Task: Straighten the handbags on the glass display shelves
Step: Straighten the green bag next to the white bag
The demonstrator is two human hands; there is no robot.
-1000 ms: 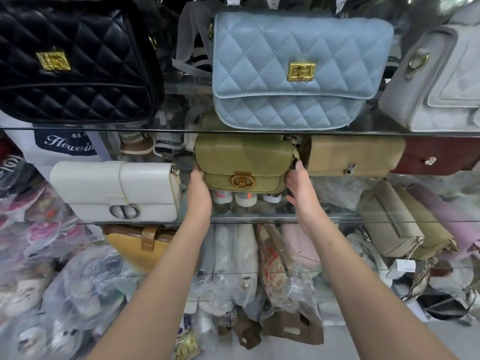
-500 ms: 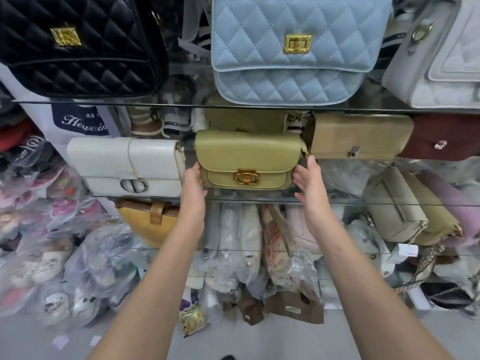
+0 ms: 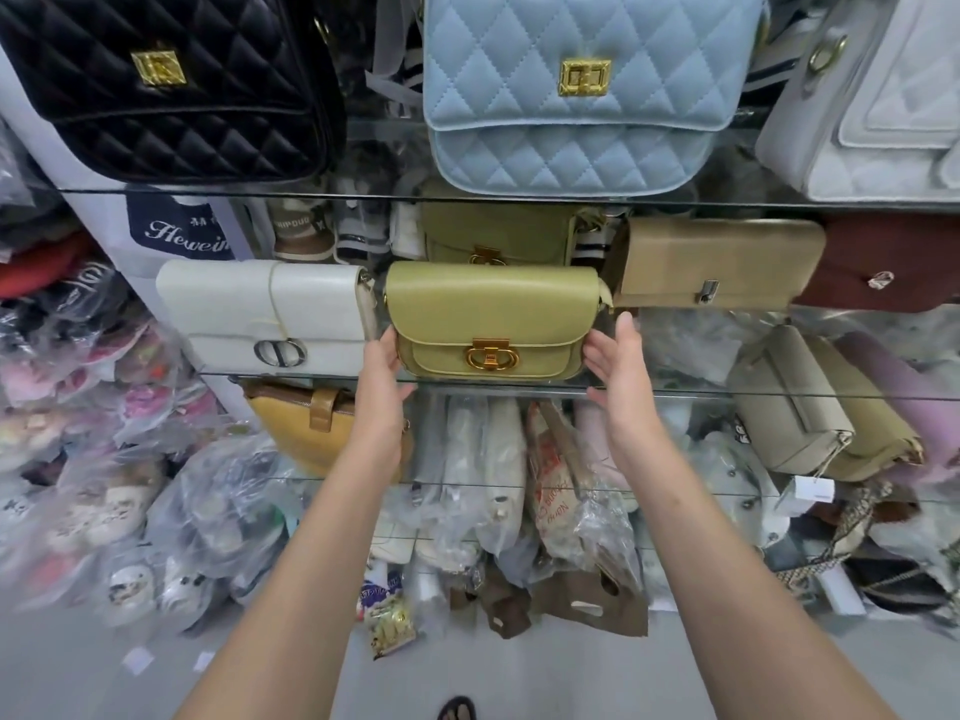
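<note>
An olive-green handbag point(image 3: 493, 314) with a gold clasp stands upright and faces front at the front edge of the middle glass shelf point(image 3: 779, 394). My left hand point(image 3: 382, 387) presses flat against its lower left side, with the thumb near the shelf edge. At the bag's right side my right hand point(image 3: 615, 371) is open with straight fingers; I cannot tell whether it touches. A second green bag point(image 3: 493, 231) stands right behind. A white bag point(image 3: 260, 314) stands on its left and a tan bag point(image 3: 717, 262) on its right.
The top shelf carries a black quilted bag point(image 3: 171, 96), a blue quilted bag point(image 3: 571, 122) and a pale grey bag point(image 3: 872, 96). A maroon bag point(image 3: 893, 267) sits far right. Below are a mustard bag point(image 3: 301, 433), beige bags point(image 3: 795, 407) and plastic-wrapped goods point(image 3: 208, 501).
The green bag has come forward between my hands to the shelf's front edge, uncovering the second green bag behind. My right hand has eased off its side.
</note>
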